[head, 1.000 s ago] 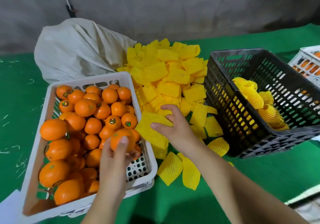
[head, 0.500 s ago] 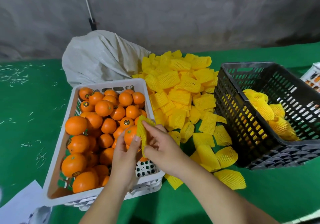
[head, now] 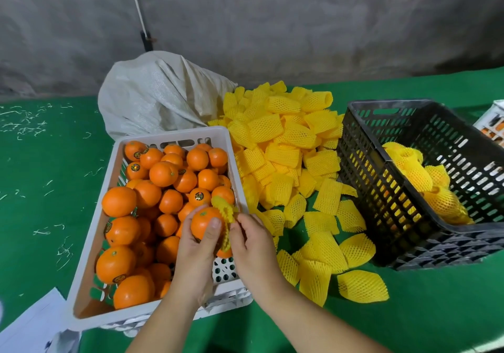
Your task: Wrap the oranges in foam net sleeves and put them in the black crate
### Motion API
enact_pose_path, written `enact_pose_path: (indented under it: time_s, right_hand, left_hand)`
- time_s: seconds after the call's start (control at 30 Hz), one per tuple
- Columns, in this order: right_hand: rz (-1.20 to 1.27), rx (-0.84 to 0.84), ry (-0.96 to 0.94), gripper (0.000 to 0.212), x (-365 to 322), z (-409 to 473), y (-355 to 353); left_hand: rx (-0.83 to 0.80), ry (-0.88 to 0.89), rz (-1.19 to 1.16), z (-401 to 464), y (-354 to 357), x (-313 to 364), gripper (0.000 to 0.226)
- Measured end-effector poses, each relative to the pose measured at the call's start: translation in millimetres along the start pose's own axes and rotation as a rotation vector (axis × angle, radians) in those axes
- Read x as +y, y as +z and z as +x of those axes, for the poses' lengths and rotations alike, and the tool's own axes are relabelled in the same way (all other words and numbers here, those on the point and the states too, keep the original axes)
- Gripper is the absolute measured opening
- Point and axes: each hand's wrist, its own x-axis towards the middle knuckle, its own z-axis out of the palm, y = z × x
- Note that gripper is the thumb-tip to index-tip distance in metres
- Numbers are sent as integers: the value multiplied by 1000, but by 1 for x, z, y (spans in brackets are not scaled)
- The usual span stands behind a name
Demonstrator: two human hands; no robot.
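Sleeving step: left hand (head: pixel 197 246) fingers curled round orange (head: pixel 203 221), right hand (head: pixel 252 239) pinching foam net sleeve (head: pixel 225 217) w/ mouth unopened; next needs it stretched over fruit.

Two bare forearms rise from the bottom edge of the frame toward the centre, no sleeves showing on either. The left hand (head: pixel 197 251) and the right hand (head: pixel 252 246) wear no gloves, rings or watches. Fingernails are short and unpainted.
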Motion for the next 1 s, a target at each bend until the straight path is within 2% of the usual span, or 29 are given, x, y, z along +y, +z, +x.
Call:
enact_pose_path:
  time_s: [0.13, 0.2, 0.27, 0.33, 0.43, 0.5, 0.6, 0.67, 0.73, 0.8, 1.0]
  right_hand:
    - [-163, 19, -125, 31, 2, -10, 4]
    - [-99, 86, -64, 20, 0, -8, 4]
    - [38, 218, 92, 14, -2, 2, 1]
    - [177, 309, 217, 18, -3, 12, -2]
    - [170, 369, 188, 37, -5, 17, -3]
    - [212, 350, 231, 41, -5, 17, -3]
    - [444, 261, 347, 29, -2, 17, -4]
    - [586, 217, 373, 30, -4, 13, -5]
    - [444, 196, 295, 30, -4, 9, -6]
    - [237, 159, 190, 40, 1, 5, -13]
    - [184, 101, 124, 29, 2, 4, -31]
  left_hand:
    - [-3, -21, -13, 0, -1, 4, 69]
    - [2, 9, 3, -3, 2, 7, 71]
    - [20, 46, 40, -9, 4, 9, 84]
    - [14, 105, 120, -17, 4, 10, 94]
    - [-86, 269, 310, -27, 1, 7, 76]
    - [-161, 361, 406, -31, 1, 7, 67]
    - [-207, 333, 400, -30, 2, 11, 68]
    - [-228, 288, 402, -27, 2, 13, 68]
    - [-205, 249, 409, -24, 2, 12, 67]
    - [-158, 219, 413, -21, 2, 8, 57]
    - [-43, 228, 395, -22, 9, 4, 46]
